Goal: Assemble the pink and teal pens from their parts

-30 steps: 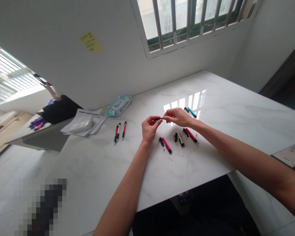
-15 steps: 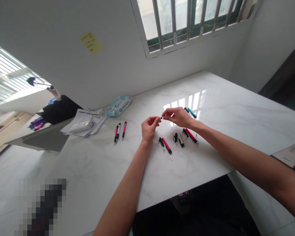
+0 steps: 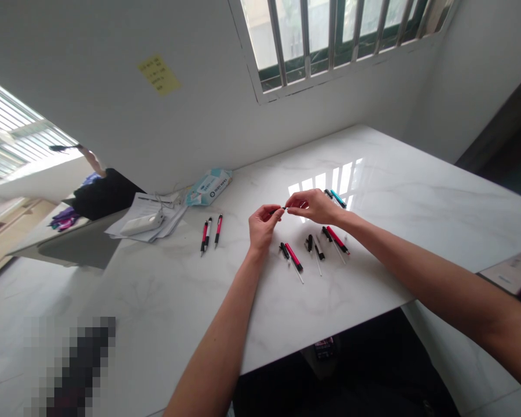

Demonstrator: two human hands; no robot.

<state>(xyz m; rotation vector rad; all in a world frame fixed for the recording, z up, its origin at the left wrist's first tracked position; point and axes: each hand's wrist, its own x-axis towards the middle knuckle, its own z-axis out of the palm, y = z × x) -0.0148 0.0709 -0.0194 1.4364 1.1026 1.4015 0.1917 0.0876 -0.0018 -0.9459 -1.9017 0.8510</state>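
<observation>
My left hand [image 3: 263, 224] and my right hand [image 3: 310, 205] meet above the white marble table [image 3: 156, 289], fingertips pinched together on a small dark pen part [image 3: 282, 209]. Just below the hands lie taken-apart pens: a red barrel with a black tip [image 3: 293, 256], black pieces with a thin refill [image 3: 315, 250], and another red barrel [image 3: 337, 239]. A teal pen [image 3: 338, 198] lies behind my right hand. Two assembled red and black pens [image 3: 211, 233] lie to the left.
A pack of wet wipes [image 3: 209, 186] and a stack of papers with a white device [image 3: 145, 221] sit at the back left by the wall. A barred window is above. Another person's arm shows far left. The table's front edge runs close below the pen parts.
The dark part held between my fingertips showed longer a second ago; now only a short bit shows and the hands sit slightly closer. The person at far left moved an arm.
</observation>
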